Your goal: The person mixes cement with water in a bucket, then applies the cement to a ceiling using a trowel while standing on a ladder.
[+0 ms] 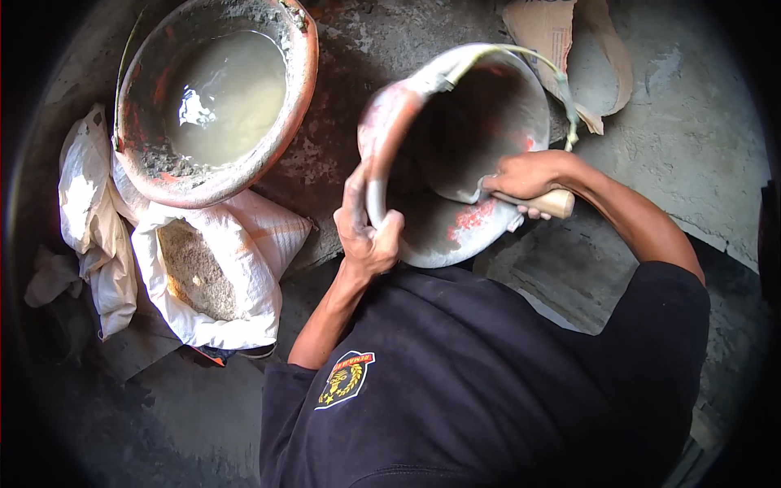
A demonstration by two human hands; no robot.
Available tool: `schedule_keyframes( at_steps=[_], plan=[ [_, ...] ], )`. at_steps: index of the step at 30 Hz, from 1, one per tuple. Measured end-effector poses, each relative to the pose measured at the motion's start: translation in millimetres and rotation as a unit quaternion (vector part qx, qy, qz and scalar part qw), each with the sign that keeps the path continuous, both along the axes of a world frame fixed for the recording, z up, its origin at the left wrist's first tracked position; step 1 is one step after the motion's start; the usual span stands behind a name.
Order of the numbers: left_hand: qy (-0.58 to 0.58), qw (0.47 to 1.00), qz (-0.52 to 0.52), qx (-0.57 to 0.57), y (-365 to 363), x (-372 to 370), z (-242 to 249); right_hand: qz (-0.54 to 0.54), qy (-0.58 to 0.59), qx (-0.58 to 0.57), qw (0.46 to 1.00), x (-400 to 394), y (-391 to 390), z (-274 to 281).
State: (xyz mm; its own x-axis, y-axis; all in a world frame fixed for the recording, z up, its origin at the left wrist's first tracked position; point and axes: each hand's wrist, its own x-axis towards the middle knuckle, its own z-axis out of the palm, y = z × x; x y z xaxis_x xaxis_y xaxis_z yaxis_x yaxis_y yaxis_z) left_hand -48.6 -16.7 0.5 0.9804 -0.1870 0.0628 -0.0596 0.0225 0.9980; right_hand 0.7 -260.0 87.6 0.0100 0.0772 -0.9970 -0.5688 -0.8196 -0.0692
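A tilted bucket (508, 122), smeared grey with red patches, stands in front of my chest with its mouth turned toward me. My left hand (370, 228) grips its rim on the left side, thumb over the edge. Inside the mouth, my right hand (529, 177) is closed around a trowel (556, 204) with a pale wooden handle. The trowel's metal neck shows by my fingers, while its blade is hard to make out against the bucket's dark inner wall. The bucket's thin handle arcs over the far rim.
At the upper left, a reddish, mortar-crusted bucket (303, 89) holds cloudy water. Below it sits an open white sack (256, 313) of grey grainy material, beside a crumpled white sack (110, 276). A torn brown paper bag (606, 49) lies on the concrete at the upper right.
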Motion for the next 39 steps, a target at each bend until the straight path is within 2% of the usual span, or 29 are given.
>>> schedule_keyframes(
  at_steps=[1, 2, 4, 6, 7, 8, 10, 11, 12, 13, 15, 16, 17, 19, 20, 23, 24, 26, 27, 28, 30, 31, 32, 33, 34, 35, 38, 39],
  plan=[
    [0.011, 0.999, -0.034, 0.000, 3, -2, 1, -0.046, 0.042, 0.042, 0.997, 0, -1, -9],
    [-0.089, 0.995, -0.031, 0.037, -1, 1, 1, -0.133, 0.091, 0.017, 0.987, -1, 3, -9],
    [-0.091, 0.995, -0.036, 0.021, -2, 0, -4, -0.248, 0.191, 0.057, 0.948, -4, -9, -19],
    [0.034, 0.999, 0.007, -0.019, 0, -3, -8, -0.370, 0.266, 0.141, 0.879, -24, -19, -33],
    [0.054, 0.998, 0.022, -0.030, -1, 0, 0, -0.405, 0.256, 0.167, 0.861, -36, -19, -38],
    [-0.054, 0.997, 0.049, -0.007, -5, 9, -4, -0.441, 0.268, 0.198, 0.833, -43, -17, -44],
    [0.028, 0.998, 0.050, -0.021, -2, 8, 3, -0.473, 0.275, 0.245, 0.800, -49, -8, -50],
    [0.030, 0.998, 0.045, -0.010, 3, 5, 6, -0.483, 0.280, 0.301, 0.773, -54, -6, -58],
    [0.037, 0.998, 0.038, -0.020, 0, 5, 6, -0.482, 0.279, 0.303, 0.773, -53, -7, -58],
    [0.044, 0.998, 0.028, -0.030, -4, 6, 7, -0.509, 0.281, 0.315, 0.750, -52, -5, -57],
    [0.029, 0.999, 0.030, -0.023, -6, 4, 9, -0.570, 0.311, 0.347, 0.677, -61, 2, -58],
    [0.008, 0.999, 0.042, -0.023, -11, 6, 8, -0.568, 0.308, 0.347, 0.680, -59, 2, -57],
    [0.082, 0.995, 0.021, -0.053, -7, 1, 7, -0.612, 0.312, 0.349, 0.638, -64, 5, -56],
    [0.098, 0.993, 0.034, -0.059, -9, 2, 8, -0.662, 0.320, 0.390, 0.554, -74, 5, -60],
    [0.117, 0.990, 0.035, -0.072, -10, 0, 11, -0.661, 0.322, 0.391, 0.554, -80, 6, -64],
    [0.093, 0.992, 0.060, -0.065, -12, 0, 9, -0.694, 0.332, 0.490, 0.409, -86, 9, -70],
    [0.089, 0.992, 0.063, -0.062, -13, 2, 13, -0.690, 0.335, 0.493, 0.411, -82, 7, -73],
    [0.106, 0.990, 0.062, -0.067, -14, 2, 24, -0.681, 0.315, 0.542, 0.379, -80, 4, -79],
    [0.101, 0.989, 0.066, -0.083, -14, 3, 23, -0.680, 0.328, 0.517, 0.403, -77, 1, -80],
    [0.097, 0.990, 0.068, -0.082, -13, 4, 21, -0.677, 0.328, 0.519, 0.406, -77, -2, -76],
    [0.071, 0.988, 0.087, -0.110, -10, 7, 14, -0.622, 0.175, 0.369, 0.667, -70, -11, -54],
    [0.068, 0.988, 0.076, -0.116, -8, 9, 12, -0.587, 0.068, 0.296, 0.750, -73, -12, -32],
    [0.064, 0.988, 0.081, -0.117, -8, 11, 12, -0.551, -0.051, 0.206, 0.807, -70, -7, -2],
    [0.064, 0.988, 0.085, -0.111, -8, 14, 12, -0.463, -0.140, 0.170, 0.859, -68, -14, 3],
    [0.066, 0.988, 0.088, -0.104, -8, 16, 12, -0.367, -0.226, 0.131, 0.893, -64, -21, 7],
    [0.069, 0.987, 0.093, -0.113, -10, 16, 15, -0.261, -0.262, 0.075, 0.926, -53, -22, 15],
    [0.054, 0.992, 0.068, -0.093, -9, 12, 14, -0.114, -0.296, 0.065, 0.946, -24, -18, -17],
    [0.054, 0.992, 0.070, -0.093, -8, 11, 13, -0.108, -0.271, 0.075, 0.954, -18, -5, -17]
  ],
)
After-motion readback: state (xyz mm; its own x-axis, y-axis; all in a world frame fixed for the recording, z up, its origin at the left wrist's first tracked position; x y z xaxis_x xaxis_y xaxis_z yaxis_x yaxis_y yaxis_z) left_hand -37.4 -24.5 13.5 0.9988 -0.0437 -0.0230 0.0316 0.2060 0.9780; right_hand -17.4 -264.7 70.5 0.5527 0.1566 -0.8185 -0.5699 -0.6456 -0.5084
